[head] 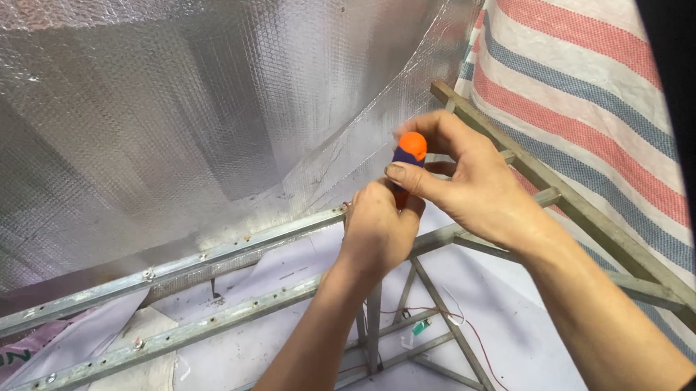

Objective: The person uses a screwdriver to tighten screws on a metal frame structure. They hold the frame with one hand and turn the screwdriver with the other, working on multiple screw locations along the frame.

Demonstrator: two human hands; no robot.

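Observation:
My right hand (464, 176) grips the top of a screwdriver (409, 149) with an orange and dark blue handle; thumb and fingers wrap its rounded end. Just below it, my left hand (376, 227) closes around the lower handle or shaft, which is hidden inside the fist. Both hands sit against a grey metal angle rail (207, 256) where it meets the edge of a silver bubble-foil sheet (157, 102). The screwdriver's tip is hidden behind my left hand.
A second metal rail (171, 337) runs parallel below the first, with diagonal braces (453, 326) underneath. An angled metal bar (583, 213) runs along a red, blue and white striped tarp (581, 52) at right. Thin red wires (473, 333) hang over white sheeting below.

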